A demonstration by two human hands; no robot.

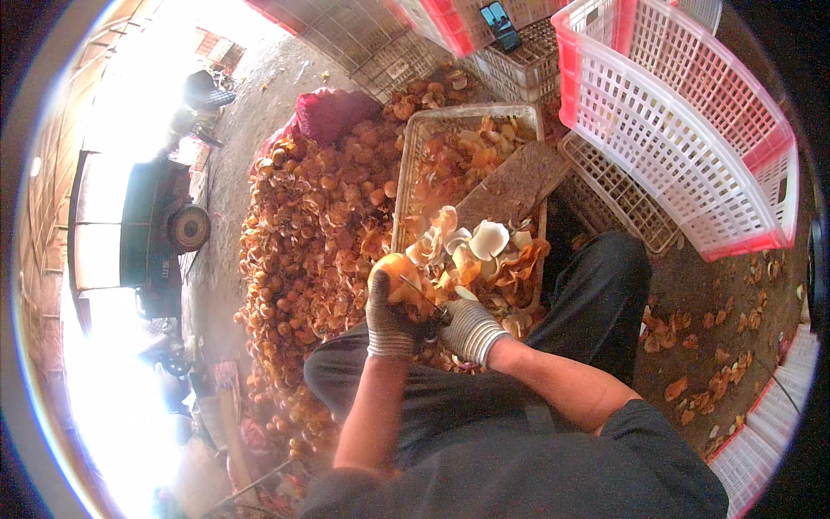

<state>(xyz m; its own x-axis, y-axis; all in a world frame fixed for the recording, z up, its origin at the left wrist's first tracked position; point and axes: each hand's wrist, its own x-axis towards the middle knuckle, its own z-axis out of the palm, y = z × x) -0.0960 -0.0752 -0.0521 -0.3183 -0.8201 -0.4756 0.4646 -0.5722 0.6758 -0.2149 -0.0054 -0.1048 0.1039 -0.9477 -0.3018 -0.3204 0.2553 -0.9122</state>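
My left hand (389,322), in a grey and dark work glove, is closed around an orange-brown onion (395,268). In my gloved right hand (471,330) is a small knife (420,291), its thin blade lying against the onion's lower right side. Just beyond my hands, pale onion layers (488,240) and loose brown skins (520,270) heap up at the near end of a shallow plastic crate (471,112). A worn wooden board (516,180) lies slantwise across that crate. My fingers partly hide the knife's handle.
A large pile of onions and skins (311,216) spreads to my left, with a red mesh sack (333,115) behind it. White and red crates (657,112) stand at the right. A phone (501,24) rests on a crate ahead. Skins litter the floor (692,346) at right.
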